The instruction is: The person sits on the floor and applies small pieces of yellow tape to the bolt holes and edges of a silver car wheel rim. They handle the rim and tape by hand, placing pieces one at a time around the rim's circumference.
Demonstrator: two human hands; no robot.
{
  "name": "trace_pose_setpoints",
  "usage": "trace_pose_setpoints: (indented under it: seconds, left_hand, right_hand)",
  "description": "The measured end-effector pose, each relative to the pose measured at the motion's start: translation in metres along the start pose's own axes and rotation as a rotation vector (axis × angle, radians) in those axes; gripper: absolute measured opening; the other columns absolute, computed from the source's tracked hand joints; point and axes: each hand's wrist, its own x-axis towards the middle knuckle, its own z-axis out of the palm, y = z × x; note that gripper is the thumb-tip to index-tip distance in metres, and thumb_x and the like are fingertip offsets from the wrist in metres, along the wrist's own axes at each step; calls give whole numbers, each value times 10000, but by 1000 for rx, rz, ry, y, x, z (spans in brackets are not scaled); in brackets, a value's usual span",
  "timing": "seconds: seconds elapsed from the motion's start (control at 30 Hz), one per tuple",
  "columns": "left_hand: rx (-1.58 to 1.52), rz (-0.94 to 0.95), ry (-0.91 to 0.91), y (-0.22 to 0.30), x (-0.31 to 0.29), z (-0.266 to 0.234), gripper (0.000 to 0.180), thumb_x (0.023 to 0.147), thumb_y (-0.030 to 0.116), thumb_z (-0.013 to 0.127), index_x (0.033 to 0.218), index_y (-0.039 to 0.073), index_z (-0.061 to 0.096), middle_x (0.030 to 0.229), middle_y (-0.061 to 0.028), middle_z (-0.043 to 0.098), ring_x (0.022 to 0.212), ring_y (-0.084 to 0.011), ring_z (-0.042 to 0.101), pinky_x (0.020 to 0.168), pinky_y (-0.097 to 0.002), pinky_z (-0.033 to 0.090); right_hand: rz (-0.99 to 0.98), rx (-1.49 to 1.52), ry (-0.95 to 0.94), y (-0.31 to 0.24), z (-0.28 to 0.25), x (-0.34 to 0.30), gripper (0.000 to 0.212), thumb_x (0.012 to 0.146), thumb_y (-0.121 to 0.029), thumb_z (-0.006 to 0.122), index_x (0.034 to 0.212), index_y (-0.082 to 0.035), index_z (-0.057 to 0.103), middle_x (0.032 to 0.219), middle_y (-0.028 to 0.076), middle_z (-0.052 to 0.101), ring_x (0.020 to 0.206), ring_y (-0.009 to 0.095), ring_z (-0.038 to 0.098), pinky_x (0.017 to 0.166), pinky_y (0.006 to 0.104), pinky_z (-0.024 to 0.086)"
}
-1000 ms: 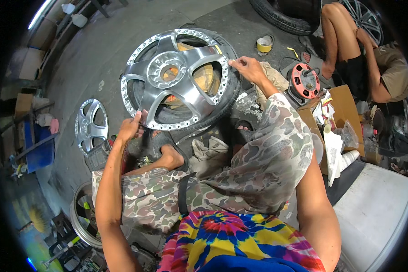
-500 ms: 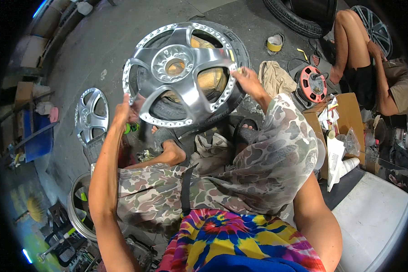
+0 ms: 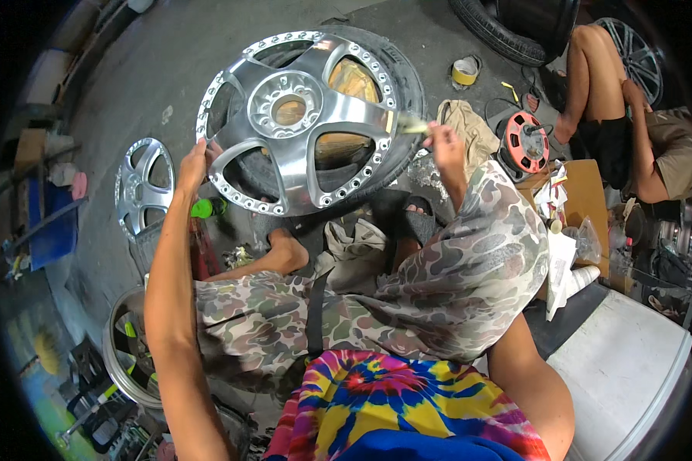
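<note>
Both edges of the wheel (image 3: 334,115), which lies over a tyre (image 3: 412,86), have attention: the left hand (image 3: 192,167) pinches one, the right hand (image 3: 447,150) pinches a blurred strip (image 3: 415,127) beside the other; whether strip touches wheel, I cannot tell. The step looks like handling that strip; the next move calls for a steady left hold.
</note>
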Motion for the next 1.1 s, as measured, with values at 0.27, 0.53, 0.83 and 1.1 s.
trace_pose_setpoints:
  seconds: [0.27,0.53,0.83,1.1]
  left_hand:
    - [40,-2,67,24,-3,34,765,1153,651,506,1147,-70,762,1067,-181,797,960,-276,751,885,-434,580]
    - [-260,-31,125,16,0,42,770,1156,688,480,1060,-35,725,935,-118,714,838,-226,650,779,-417,551]
    - [-588,-31,89,56,15,30,740,1014,819,642,880,93,690,793,-24,537,696,-166,505,619,-339,402]
    - [-297,197,-18,102,57,46,771,1040,844,556,897,98,688,811,-11,537,740,-163,505,678,-341,411]
  right_hand:
    - [-233,-126,554,-48,-71,112,424,1145,-409,665,1031,-23,799,934,67,809,868,137,709,843,326,548]
    - [-314,-751,-414,-101,47,75,543,1073,-589,711,1245,-93,847,1279,170,813,1201,370,762,1049,450,578]
    - [-284,-935,-551,-92,69,52,764,988,-775,693,1195,-52,828,1156,232,807,1107,461,765,976,526,597]
    - [-75,-686,-532,-102,50,5,570,1034,-603,769,1142,-45,818,1067,207,815,1017,390,782,910,467,586]
